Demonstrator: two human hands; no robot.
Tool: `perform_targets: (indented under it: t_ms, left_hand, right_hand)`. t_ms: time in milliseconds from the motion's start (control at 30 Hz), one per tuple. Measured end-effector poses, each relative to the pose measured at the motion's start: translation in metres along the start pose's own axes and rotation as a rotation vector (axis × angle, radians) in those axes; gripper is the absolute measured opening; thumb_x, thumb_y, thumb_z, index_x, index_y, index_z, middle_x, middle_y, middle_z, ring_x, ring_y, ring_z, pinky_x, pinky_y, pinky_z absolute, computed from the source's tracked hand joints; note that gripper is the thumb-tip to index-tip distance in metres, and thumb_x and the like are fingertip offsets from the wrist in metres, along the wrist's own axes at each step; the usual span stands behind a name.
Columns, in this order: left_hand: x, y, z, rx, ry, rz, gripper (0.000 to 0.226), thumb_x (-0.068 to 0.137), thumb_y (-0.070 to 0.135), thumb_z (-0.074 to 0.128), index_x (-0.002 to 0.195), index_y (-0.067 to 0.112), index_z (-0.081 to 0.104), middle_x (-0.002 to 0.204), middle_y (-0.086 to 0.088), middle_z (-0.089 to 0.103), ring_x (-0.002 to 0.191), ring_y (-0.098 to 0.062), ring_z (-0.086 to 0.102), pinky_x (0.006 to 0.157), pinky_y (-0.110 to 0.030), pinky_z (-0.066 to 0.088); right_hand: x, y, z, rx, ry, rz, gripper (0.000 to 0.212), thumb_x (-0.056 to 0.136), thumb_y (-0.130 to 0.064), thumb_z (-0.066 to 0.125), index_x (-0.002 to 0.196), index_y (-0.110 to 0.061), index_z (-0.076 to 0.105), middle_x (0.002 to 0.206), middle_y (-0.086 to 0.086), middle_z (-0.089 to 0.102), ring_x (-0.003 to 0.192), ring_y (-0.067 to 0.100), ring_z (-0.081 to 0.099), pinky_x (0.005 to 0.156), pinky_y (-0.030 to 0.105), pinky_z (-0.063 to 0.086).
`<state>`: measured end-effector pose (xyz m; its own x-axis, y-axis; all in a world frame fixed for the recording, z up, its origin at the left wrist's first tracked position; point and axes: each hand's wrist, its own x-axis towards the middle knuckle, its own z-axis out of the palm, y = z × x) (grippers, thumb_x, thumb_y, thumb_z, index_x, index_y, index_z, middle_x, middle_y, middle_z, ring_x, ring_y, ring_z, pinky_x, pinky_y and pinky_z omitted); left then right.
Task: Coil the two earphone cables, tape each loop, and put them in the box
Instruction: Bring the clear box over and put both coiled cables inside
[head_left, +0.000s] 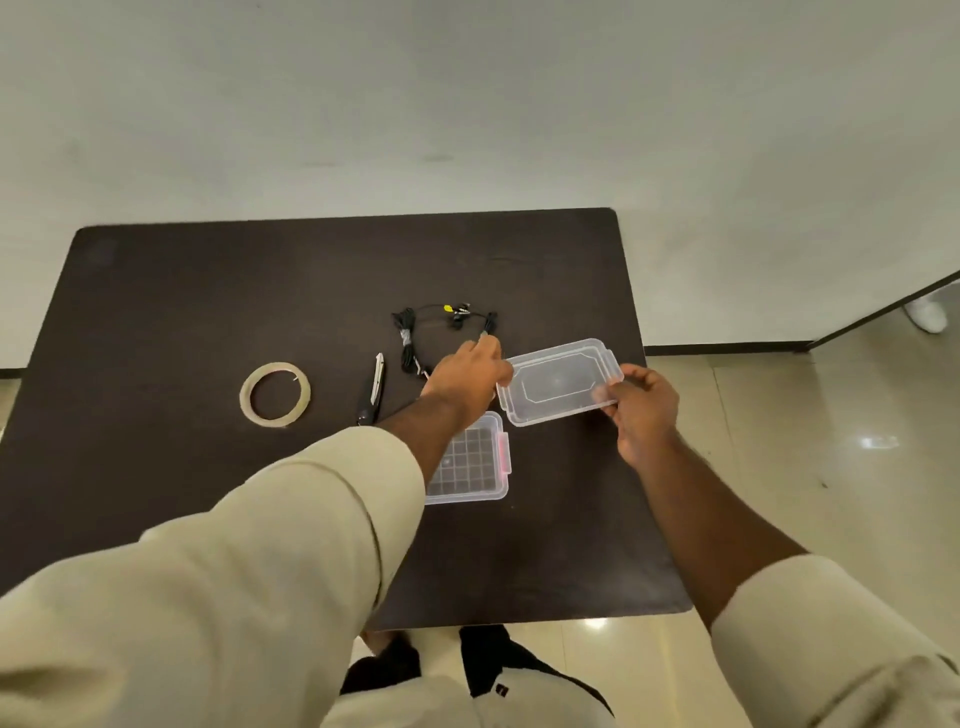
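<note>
The left forearm hides part of the clear box (470, 462) on the table (208, 291); both hands pinch its lid (558, 382), left hand (467, 376) and right hand (644, 405) at opposite ends; the black earphone cables (410, 335) lie tangled beyond, detail unclear; tape roll (275, 393) and a pen-like tool (375, 387) lie left; no writing is legible.

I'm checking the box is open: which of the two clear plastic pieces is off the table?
The flat clear plastic lid, held up between the left hand and right hand. The deeper clear plastic box base, with its grid-patterned bottom, sits on the dark table.
</note>
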<state>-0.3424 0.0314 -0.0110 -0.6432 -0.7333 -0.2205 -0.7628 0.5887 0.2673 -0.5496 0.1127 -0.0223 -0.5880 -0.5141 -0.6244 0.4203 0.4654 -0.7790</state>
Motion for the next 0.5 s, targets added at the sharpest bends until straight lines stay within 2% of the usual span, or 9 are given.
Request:
perform_targets:
  t_ms: [67,133,200,267,333,400,500]
  left_hand:
    - [0.013,-0.005,0.002,-0.083,-0.050,-0.063,0.032,0.090,0.010,0.057,0.117,0.024,0.066,0.121,-0.003,0.054,0.114,-0.025,0.047,0.093,-0.038,0.044]
    - [0.014,-0.013,0.002,-0.230,-0.023,-0.179,0.029,0.090,0.012,0.057,0.115,0.020,0.069,0.120,-0.006,0.059,0.114,-0.026,0.051,0.096,-0.037,0.044]
    - [0.011,-0.026,0.001,-0.332,0.031,-0.325,0.024,0.089,0.012,0.058,0.108,0.015,0.071,0.115,-0.009,0.064,0.108,-0.028,0.058,0.093,-0.033,0.046]
    - [0.005,-0.038,0.000,-0.419,0.080,-0.480,0.016,0.088,0.013,0.060,0.098,0.013,0.072,0.106,-0.009,0.069,0.099,-0.028,0.063,0.085,-0.032,0.050]
    - [0.002,-0.048,0.000,-0.509,0.122,-0.599,0.011,0.087,0.013,0.062,0.091,0.014,0.072,0.099,-0.009,0.071,0.091,-0.026,0.065,0.080,-0.031,0.053]
    - [0.002,-0.052,0.001,-0.536,0.152,-0.665,0.010,0.087,0.014,0.062,0.087,0.016,0.072,0.096,-0.007,0.071,0.083,-0.022,0.064,0.071,-0.026,0.049]
    - [0.008,-0.055,0.000,-0.523,0.200,-0.724,0.011,0.088,0.017,0.060,0.084,0.018,0.070,0.094,-0.007,0.070,0.083,-0.025,0.063,0.069,-0.026,0.045]
  right_hand:
    - [0.015,0.009,0.000,-0.020,0.067,0.028,0.040,0.073,0.016,0.068,0.105,-0.006,0.062,0.103,0.014,0.066,0.088,0.028,0.067,0.080,0.039,0.059]
    - [0.021,0.016,-0.002,-0.111,0.134,0.008,0.033,0.078,0.009,0.067,0.106,-0.007,0.062,0.105,0.014,0.066,0.090,0.028,0.065,0.083,0.039,0.058]
    - [0.023,0.017,-0.001,-0.330,0.204,-0.065,0.019,0.084,-0.008,0.069,0.102,-0.012,0.065,0.103,0.009,0.068,0.088,0.024,0.062,0.073,0.030,0.053]
    - [0.021,0.015,0.002,-0.479,0.233,-0.130,0.016,0.086,-0.017,0.070,0.100,-0.011,0.068,0.100,0.007,0.069,0.082,0.021,0.060,0.066,0.022,0.044]
    - [0.019,0.013,0.007,-0.558,0.240,-0.187,0.018,0.086,-0.018,0.070,0.101,-0.007,0.070,0.100,0.009,0.070,0.081,0.023,0.061,0.069,0.025,0.049]
    - [0.015,0.011,0.015,-0.668,0.204,-0.301,0.019,0.087,-0.017,0.068,0.102,-0.006,0.071,0.102,0.011,0.070,0.085,0.025,0.065,0.073,0.028,0.052]
    - [0.011,0.006,0.040,-0.791,0.065,-0.427,0.018,0.089,-0.015,0.060,0.098,-0.007,0.073,0.096,0.009,0.070,0.078,0.020,0.061,0.063,0.018,0.041]
